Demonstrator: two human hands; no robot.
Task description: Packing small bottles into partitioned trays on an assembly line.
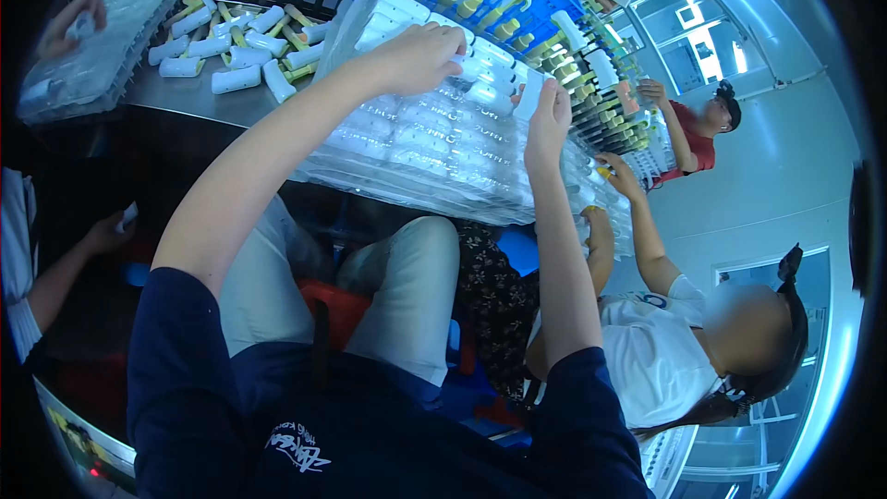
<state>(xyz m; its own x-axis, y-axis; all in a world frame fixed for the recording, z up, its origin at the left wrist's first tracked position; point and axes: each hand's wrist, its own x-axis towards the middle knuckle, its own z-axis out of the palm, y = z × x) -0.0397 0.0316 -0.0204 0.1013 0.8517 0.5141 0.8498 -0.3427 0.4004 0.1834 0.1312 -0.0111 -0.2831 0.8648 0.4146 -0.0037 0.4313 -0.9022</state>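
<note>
My right hand [552,111] grips a small white plastic piece [529,95], held up above the right part of a clear plastic tray. My left hand [418,57] reaches over the same tray, its fingers curled and pressed together at a row of white pieces; what they pinch is partly hidden. The clear tray [416,176] is filled with rows of white rounded pieces [430,134] and stands at the table's near edge, in front of my knees.
Loose white pieces with yellow-green stems [245,57] lie heaped on the metal table [208,102]. Behind the tray stand a blue crate [545,0] and racks of yellow-green pegs [596,83]. Another tray [102,46] is at far left. Co-workers sit on both sides, hands near the table.
</note>
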